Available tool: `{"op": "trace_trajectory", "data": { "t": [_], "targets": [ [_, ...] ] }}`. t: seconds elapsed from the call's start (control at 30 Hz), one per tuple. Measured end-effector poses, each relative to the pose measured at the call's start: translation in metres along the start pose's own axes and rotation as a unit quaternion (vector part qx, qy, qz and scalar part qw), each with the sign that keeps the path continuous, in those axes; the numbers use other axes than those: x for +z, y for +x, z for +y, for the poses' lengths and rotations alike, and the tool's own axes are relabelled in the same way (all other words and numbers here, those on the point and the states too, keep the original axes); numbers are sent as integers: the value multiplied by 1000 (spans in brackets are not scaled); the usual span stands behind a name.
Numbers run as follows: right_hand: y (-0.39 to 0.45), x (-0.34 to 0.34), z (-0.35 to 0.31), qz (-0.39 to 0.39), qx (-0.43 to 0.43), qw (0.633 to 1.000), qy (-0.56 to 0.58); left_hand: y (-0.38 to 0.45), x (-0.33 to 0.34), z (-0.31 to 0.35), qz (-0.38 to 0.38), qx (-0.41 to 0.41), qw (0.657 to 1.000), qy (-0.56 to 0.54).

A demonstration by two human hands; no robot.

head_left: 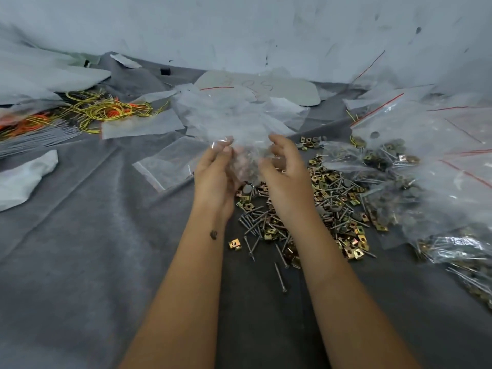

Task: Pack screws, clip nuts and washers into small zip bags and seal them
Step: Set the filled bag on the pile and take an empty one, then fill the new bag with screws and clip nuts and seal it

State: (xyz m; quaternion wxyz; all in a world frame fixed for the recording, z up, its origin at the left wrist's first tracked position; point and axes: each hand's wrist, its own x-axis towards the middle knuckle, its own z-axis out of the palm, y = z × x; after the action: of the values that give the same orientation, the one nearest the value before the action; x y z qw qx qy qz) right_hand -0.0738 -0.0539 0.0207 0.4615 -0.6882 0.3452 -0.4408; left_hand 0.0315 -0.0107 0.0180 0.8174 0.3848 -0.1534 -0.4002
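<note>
The left hand [217, 171] and the right hand [286, 177] were raised side by side above the grey cloth [80, 262], and both gripped one clear zip bag [246, 166] between them, fingers curled into the plastic. The left thumb and fingertips pinched the bag's upper edge; the right fingers were bent against its other side. The bag hung between the two palms, and its contents could not be made out through the crumpled film.

Directly beneath and to the right of the hands lay a loose pile of screws [253, 222], gold clip nuts [351, 241] and grey washers [332, 209], spread across the cloth. One clip nut [234, 244] lay apart, near the left wrist. Further right, filled bags [426, 161] with red seal strips were heaped; the frame edge cut them off. Empty bags [167, 166] lay behind and left of the hands. Yellow and orange wires [106, 110] sat at far left, partly covered by white plastic
</note>
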Motion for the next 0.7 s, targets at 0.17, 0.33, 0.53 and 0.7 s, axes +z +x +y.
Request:
{"op": "trace_trajectory", "data": {
  "t": [0.17, 0.33, 0.53, 0.7],
  "targets": [
    [6, -22, 7, -4, 130, 964, 231, 2, -6, -6, -136, -95, 986, 25],
    [10, -38, 7, -40, 170, 893, 414, 2, -15, -8, -233, -120, 964, 41],
    [5, -55, 7, -16, 154, 949, 275, 2, -15, -7, -113, 24, 986, 117],
    [3, -52, 7, 14, 147, 952, 267, -5, -16, -6, 48, 168, 952, 251]
  ]
}}
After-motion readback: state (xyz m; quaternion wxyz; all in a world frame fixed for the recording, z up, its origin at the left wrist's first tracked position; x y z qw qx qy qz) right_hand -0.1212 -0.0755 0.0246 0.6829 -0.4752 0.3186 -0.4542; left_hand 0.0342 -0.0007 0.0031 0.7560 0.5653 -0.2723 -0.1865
